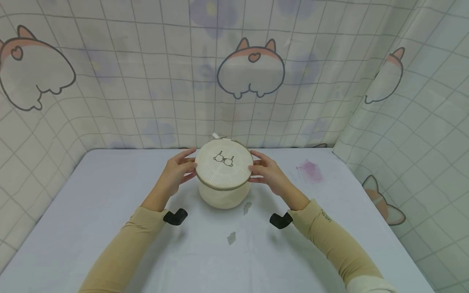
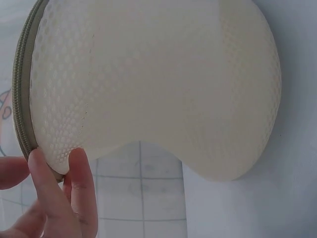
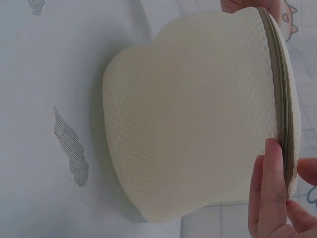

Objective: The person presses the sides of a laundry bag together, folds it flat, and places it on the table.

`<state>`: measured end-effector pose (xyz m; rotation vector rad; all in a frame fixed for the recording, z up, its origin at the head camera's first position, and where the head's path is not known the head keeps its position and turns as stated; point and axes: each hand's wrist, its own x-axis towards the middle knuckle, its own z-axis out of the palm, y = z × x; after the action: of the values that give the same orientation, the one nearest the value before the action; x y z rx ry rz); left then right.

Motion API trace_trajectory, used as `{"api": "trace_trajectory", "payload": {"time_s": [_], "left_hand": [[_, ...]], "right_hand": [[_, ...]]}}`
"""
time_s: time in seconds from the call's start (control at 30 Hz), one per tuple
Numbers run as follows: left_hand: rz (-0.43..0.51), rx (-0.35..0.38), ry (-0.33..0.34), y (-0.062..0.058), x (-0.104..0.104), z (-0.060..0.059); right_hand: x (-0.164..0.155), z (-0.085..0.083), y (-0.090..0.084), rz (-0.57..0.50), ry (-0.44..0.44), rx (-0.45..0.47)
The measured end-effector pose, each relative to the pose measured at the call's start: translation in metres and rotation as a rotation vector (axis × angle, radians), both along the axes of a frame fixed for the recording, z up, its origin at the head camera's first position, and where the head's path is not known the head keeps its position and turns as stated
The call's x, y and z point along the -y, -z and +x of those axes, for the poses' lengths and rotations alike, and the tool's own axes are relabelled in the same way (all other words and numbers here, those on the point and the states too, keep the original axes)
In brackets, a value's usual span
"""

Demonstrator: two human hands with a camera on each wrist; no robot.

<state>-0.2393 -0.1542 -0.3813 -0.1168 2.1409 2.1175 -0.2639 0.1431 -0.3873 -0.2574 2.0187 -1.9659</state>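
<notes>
Fingertips (image 2: pixel 79 171) of left hand (image 1: pixel 175 173) and right hand (image 1: pixel 268 173) curl lightly round zipped rim of mesh bra-wash bag (image 1: pixel 224 177), one each side; bag stands mid-table (image 1: pixel 110 195), lid tilted toward camera; risk: soft mesh wall buckles under squeeze, bag tips.

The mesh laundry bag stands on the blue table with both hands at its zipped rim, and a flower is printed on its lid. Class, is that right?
Not quite. The head view shows a small bra outline printed on the mesh laundry bag, not a flower. The rest holds: it stands on the blue table, the left hand and right hand at its zipped rim.
</notes>
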Motion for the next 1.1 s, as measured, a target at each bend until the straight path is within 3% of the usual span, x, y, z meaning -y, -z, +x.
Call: {"api": "trace_trajectory", "payload": {"time_s": [1.1], "left_hand": [[0.008, 0.036, 0.001, 0.0095, 0.0019, -0.0054]], "right_hand": [[0.0005, -0.0060, 0.0020, 0.005, -0.011, 0.037]]}}
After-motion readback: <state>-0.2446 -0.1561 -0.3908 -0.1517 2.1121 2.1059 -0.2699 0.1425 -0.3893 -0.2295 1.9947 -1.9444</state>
